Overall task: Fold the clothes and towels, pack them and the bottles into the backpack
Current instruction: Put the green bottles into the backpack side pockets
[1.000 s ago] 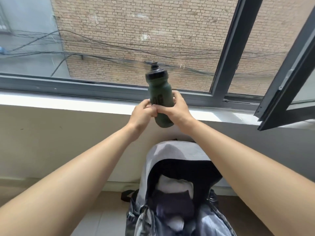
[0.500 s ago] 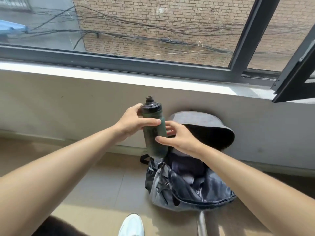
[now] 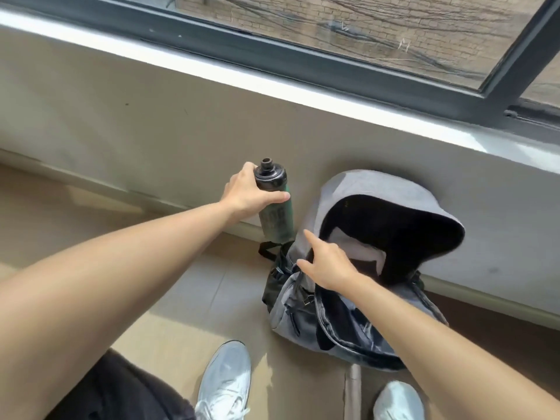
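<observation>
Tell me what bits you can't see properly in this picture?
Head view:
- Writing on the bottle: too blurred to read.
- Deep inside the backpack: dark, shaded by its flap.
- Far fingers of the right hand: behind it, so gripping or not is unclear.
- Shoes: cut off by the bottom edge.

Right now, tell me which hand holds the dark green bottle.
The left hand: it grips the dark green bottle below its black cap. The right hand reaches to the grey fabric backpack.
</observation>
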`<action>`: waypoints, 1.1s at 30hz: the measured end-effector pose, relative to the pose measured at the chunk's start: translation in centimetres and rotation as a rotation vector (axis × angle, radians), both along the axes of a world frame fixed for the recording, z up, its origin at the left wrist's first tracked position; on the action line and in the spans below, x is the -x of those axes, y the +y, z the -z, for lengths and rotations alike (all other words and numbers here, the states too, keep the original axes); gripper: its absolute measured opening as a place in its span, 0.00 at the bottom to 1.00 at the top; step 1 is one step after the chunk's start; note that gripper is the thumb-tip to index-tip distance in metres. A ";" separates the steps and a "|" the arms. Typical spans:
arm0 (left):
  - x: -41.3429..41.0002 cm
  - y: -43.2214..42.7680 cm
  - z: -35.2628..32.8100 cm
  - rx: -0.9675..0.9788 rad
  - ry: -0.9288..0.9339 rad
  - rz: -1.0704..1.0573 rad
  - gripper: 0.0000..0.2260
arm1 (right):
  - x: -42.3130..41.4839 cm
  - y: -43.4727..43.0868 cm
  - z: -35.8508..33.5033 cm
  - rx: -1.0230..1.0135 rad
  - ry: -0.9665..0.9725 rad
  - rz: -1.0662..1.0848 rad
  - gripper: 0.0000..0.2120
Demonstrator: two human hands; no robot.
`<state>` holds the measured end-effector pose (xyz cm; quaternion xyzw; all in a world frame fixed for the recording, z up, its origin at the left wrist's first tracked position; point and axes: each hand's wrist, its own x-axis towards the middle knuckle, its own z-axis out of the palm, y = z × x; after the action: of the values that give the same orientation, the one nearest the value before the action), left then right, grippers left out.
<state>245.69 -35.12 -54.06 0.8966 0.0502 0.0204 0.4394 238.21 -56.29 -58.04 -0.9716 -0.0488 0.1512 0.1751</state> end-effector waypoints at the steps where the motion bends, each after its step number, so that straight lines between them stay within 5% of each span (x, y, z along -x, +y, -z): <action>1: -0.1 -0.2 0.7 -0.009 0.019 0.003 0.33 | -0.4 0.2 -0.1 -0.071 0.038 0.088 0.25; 4: -0.5 -0.7 2.1 -0.010 0.049 0.039 0.32 | -1.4 1.1 -1.0 -0.536 0.245 0.497 0.10; 6: -0.6 -1.2 3.0 0.032 0.046 0.043 0.32 | -2.6 1.4 -1.5 -0.713 0.190 0.616 0.15; 8: -0.4 -1.9 3.8 0.112 0.034 0.043 0.31 | -3.6 1.6 -1.8 -0.694 0.042 0.553 0.29; 10: 0.1 -2.7 4.2 0.167 0.014 0.058 0.32 | -4.3 1.8 -2.0 -0.472 -0.088 0.368 0.38; 13: 0.4 -3.2 4.0 0.205 0.004 0.120 0.33 | -5.1 1.9 -1.7 -0.414 -0.086 0.218 0.48; 16: 0.4 -3.2 3.7 0.349 0.081 0.203 0.28 | -5.4 1.9 -1.6 -0.478 -0.153 0.177 0.42; 20: -0.1 -2.9 5.0 0.585 0.183 0.127 0.09 | -5.4 1.6 -1.7 -0.538 -0.253 0.206 0.39; 24: -0.2 -3.0 9.8 0.270 0.260 -0.008 0.11 | -5.2 1.2 -1.6 -0.548 -0.317 0.214 0.38; 28: 0.7 -4.4 13.1 0.129 0.394 0.205 0.10 | -5.3 0.6 -1.9 -0.548 -0.316 0.178 0.45; 30: 0.8 -4.8 14.2 0.173 0.476 0.296 0.16 | -5.6 0.1 -2.0 -0.507 -0.309 0.161 0.41; 33: -0.3 -4.9 16.4 -0.019 0.531 0.426 0.25 | -5.7 -0.3 -2.2 -0.484 -0.304 0.158 0.34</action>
<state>246.03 -40.01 -70.48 0.8649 -0.0258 -0.3058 0.3972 243.87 -56.61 -55.88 -0.9139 -0.0334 -0.0259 0.4038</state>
